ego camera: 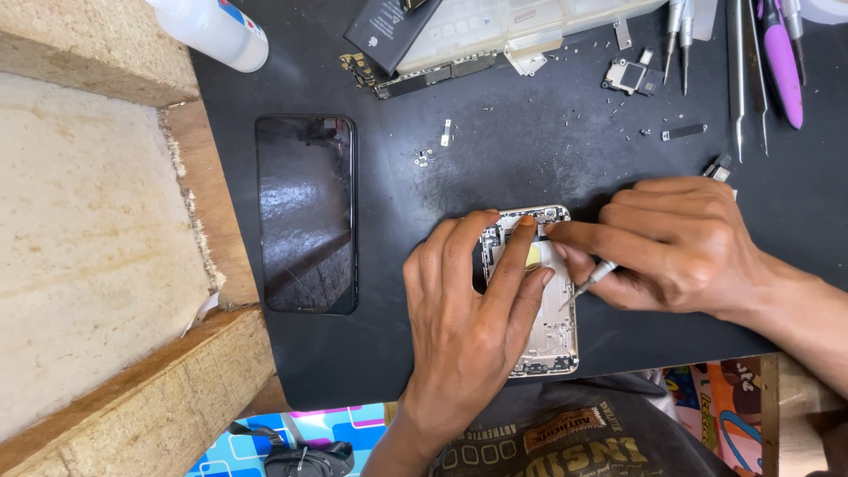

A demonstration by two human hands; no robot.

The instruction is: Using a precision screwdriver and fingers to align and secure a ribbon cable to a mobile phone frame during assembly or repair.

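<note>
Two hands meet over our open phone shell (552, 327) at the near middle of the bench (442, 150). Our left hand (468, 309) presses it flat, fingers spread; our right hand (680, 243) pinches a thin tool (594, 276). It looks light, stiff and fragile inside, so we'd hold its edges. A glass screen (306, 215) lies left; tweezers (746, 75) far right.

A phone repair bench. Tweezers (746, 79) and screwdrivers (680, 35) line the black mat's (530, 141) far edge. Loose screws (424, 159), probably, lie mid-mat.
</note>
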